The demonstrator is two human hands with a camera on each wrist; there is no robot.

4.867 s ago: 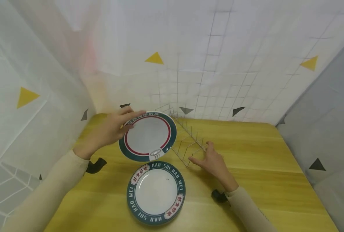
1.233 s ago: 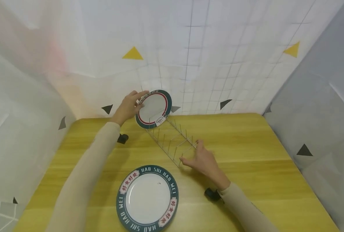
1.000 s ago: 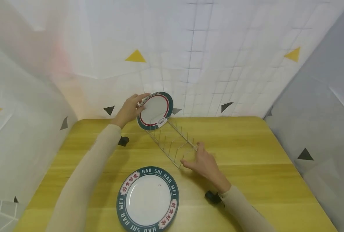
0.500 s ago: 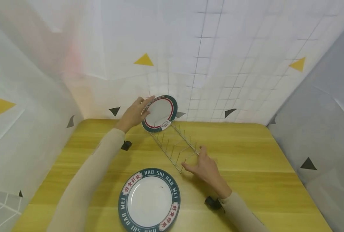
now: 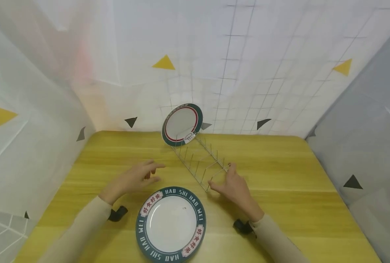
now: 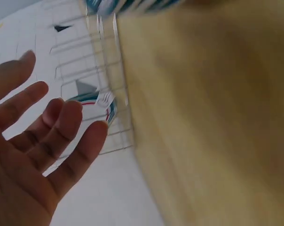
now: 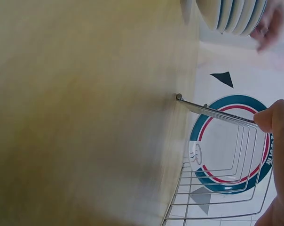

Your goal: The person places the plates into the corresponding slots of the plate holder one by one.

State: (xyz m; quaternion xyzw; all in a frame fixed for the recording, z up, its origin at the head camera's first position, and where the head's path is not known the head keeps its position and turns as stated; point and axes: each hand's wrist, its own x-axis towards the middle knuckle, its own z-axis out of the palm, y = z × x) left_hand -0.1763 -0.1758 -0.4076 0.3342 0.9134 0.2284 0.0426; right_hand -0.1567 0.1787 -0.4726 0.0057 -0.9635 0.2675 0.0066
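A silver wire dish rack stands slantwise on the table. In its far end a white plate with a green rim and red ring stands tilted, apart from both hands. My right hand grips the rack's near end between thumb and fingers; the thumb lies against the top wire in the right wrist view. My left hand holds nothing, fingers loosely bent, over the table left of the rack. Close in front of it sits a stack of plates, the top one green-rimmed with lettering; the right wrist view shows several plates.
The yellow wood-grain table extends to both sides. A white sheet wall with yellow and dark triangles rises close behind the rack and the standing plate. Further sheet walls flank the table.
My left hand carried the red-ringed plate to the rack's far end, let go of it, and drew back toward the stack. My right hand stayed at the rack's near end.
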